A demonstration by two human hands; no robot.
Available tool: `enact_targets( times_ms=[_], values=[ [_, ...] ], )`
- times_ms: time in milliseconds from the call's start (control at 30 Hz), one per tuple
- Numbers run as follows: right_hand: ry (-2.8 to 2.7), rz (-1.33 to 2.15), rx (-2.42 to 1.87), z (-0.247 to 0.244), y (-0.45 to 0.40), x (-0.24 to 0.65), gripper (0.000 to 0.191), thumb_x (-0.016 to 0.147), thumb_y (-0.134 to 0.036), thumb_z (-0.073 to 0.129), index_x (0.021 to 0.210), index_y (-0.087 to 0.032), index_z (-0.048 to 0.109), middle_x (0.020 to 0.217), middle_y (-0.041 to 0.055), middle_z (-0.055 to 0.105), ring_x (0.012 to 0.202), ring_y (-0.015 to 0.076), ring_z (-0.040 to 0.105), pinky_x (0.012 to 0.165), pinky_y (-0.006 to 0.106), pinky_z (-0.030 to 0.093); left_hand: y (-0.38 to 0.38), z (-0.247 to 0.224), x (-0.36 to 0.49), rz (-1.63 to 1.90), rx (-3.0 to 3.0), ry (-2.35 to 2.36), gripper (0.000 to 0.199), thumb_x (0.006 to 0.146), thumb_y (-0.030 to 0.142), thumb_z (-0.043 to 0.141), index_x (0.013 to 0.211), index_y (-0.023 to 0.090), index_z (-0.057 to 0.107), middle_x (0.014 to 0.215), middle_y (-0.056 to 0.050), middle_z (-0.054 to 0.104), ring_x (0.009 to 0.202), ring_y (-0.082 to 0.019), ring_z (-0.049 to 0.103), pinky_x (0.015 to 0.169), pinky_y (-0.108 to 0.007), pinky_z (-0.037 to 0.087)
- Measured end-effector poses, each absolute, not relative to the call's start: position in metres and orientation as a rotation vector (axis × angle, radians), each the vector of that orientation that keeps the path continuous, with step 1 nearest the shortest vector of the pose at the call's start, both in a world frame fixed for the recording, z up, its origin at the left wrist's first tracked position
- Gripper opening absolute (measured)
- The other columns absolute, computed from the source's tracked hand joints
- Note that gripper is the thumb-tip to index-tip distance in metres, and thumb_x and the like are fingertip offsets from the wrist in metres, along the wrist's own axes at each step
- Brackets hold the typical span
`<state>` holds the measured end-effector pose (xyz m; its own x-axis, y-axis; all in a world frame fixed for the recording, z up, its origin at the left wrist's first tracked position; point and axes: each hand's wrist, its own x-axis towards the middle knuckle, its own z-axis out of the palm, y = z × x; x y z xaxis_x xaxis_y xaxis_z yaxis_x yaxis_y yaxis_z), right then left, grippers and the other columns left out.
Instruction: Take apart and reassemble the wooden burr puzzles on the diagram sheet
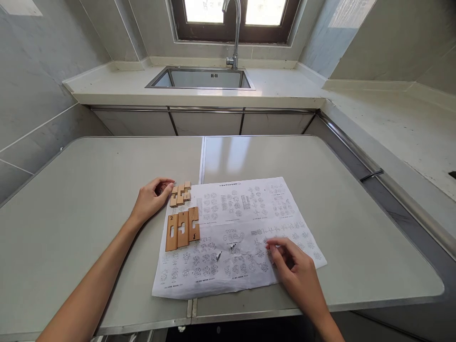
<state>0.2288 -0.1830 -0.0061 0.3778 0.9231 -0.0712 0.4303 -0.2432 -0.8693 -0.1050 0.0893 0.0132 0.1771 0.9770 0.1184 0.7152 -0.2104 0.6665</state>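
Observation:
My left hand [152, 199] rests at the upper left edge of a printed sheet, its fingers loosely curled and a gap showing between thumb and fingers. The fingertips are right beside a cluster of small notched wooden blocks [180, 194]; whether they touch cannot be told. Just below lie three flat wooden puzzle pieces [182, 229] side by side, with cut-outs and handwritten numbers. Over the right part of the paper sheet [245, 280], my right hand [294, 266] has thumb and forefinger brought together. A tiny red spot shows at those fingertips, too small to identify.
The sheet is creased, with small torn spots [218, 256] near its middle. It lies on a pale folding table [356, 228] with a seam. Beyond stand a counter [117, 90], a sink [199, 87] and a tap [237, 42]; another counter [402, 114] runs along the right.

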Motion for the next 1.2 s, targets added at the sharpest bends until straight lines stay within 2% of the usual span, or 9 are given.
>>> enact_targets(
  times_ms=[300, 533, 1200],
  values=[
    [-1.164, 0.777, -1.836, -0.0066, -0.1828, 0.2290, 0.037, 0.102, -0.054, 0.058, 0.113, -0.024, 0.076, 0.088, 0.0045, 0.075, 0.063, 0.0169, 0.060, 0.058, 0.028, 0.052, 0.0882, 0.0135, -0.1038, 0.736, 2.022, 1.600, 0.045, 0.092, 0.058, 0.059, 0.110, 0.022, 0.077, 0.097, -0.005, 0.077, 0.086, -0.022, 0.065, 0.078, -0.033, 0.049],
    [-1.178, 0.774, -1.842, -0.0063, -0.1838, 0.2293, 0.038, 0.102, -0.055, 0.057, 0.113, -0.024, 0.076, 0.088, 0.0046, 0.075, 0.063, 0.0172, 0.061, 0.057, 0.028, 0.052, 0.0869, 0.0152, -0.1042, 0.737, 1.998, 1.582, 0.044, 0.092, 0.058, 0.060, 0.110, 0.022, 0.076, 0.104, -0.006, 0.078, 0.095, -0.025, 0.068, 0.081, -0.034, 0.050],
    [-1.178, 0.774, -1.835, -0.0031, -0.1833, 0.2285, 0.041, 0.102, -0.057, 0.056, 0.112, -0.024, 0.077, 0.087, 0.0057, 0.076, 0.063, 0.0181, 0.062, 0.058, 0.029, 0.053, 0.0855, 0.0165, -0.1020, 0.729, 2.035, 1.598, 0.045, 0.092, 0.060, 0.057, 0.108, 0.022, 0.077, 0.099, -0.006, 0.078, 0.084, -0.023, 0.064, 0.078, -0.033, 0.050]
  ],
)
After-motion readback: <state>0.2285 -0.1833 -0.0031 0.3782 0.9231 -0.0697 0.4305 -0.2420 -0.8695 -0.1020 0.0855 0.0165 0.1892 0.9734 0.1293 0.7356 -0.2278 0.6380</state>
